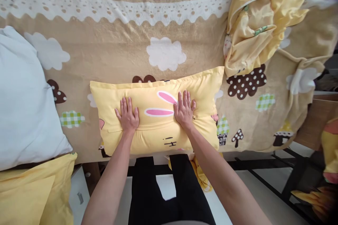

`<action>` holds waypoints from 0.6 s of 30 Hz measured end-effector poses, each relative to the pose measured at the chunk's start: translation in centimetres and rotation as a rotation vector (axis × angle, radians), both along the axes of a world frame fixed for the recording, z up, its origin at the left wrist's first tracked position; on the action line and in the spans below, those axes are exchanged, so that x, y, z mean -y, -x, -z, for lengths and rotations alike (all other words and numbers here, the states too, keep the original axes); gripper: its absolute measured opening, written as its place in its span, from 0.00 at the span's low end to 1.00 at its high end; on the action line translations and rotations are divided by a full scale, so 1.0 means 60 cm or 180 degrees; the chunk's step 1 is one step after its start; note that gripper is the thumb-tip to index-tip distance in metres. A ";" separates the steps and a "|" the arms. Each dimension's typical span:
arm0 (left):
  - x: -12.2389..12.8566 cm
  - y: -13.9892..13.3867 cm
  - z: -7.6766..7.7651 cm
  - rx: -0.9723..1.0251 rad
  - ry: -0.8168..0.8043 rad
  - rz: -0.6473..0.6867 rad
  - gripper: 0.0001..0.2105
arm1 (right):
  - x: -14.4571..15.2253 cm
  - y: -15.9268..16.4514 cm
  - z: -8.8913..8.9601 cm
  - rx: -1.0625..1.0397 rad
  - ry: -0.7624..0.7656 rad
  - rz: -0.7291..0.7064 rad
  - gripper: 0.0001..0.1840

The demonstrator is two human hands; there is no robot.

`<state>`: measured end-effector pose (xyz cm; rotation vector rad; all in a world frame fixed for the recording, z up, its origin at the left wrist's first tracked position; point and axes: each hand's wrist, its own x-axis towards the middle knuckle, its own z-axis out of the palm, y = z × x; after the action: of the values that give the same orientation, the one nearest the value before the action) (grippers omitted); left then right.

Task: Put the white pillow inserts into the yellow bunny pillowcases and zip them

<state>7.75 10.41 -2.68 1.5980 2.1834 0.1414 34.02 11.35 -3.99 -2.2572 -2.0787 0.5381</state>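
A yellow pillow (155, 95) with pink-and-white rabbit ears and the letters "Hi" lies crosswise near the front edge of the bed. My left hand (129, 115) presses flat on its left half, fingers spread and pointing away from me. On the right half, beside the ear print, my right hand (184, 109) rests flat with its fingers stretched out. Creases run across the pillow's cover between and below the hands. Neither hand grips anything.
A tan blanket (105, 52) with cloud prints covers the bed. Crumpled yellow fabric (253, 24) lies at the back right. A white pillow (23, 98) sits at the left, with yellow cloth (34, 190) below it. A black metal frame (274, 182) stands at the lower right.
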 end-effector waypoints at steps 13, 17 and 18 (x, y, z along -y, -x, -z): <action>0.012 -0.004 0.152 -0.0243 -0.0164 -0.0065 0.37 | 0.038 -0.008 0.181 -0.0186 -0.0179 0.0226 0.34; 0.014 -0.004 0.151 -0.0297 -0.0206 -0.0026 0.36 | 0.039 -0.007 0.179 -0.0164 -0.0188 0.0216 0.34; 0.014 -0.004 0.152 -0.0293 -0.0214 -0.0025 0.36 | 0.039 -0.007 0.179 -0.0112 -0.0199 0.0205 0.33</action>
<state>8.01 9.54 -11.78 1.6630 2.2770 0.1477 34.43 9.01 -14.71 -2.2544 -1.9707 0.4984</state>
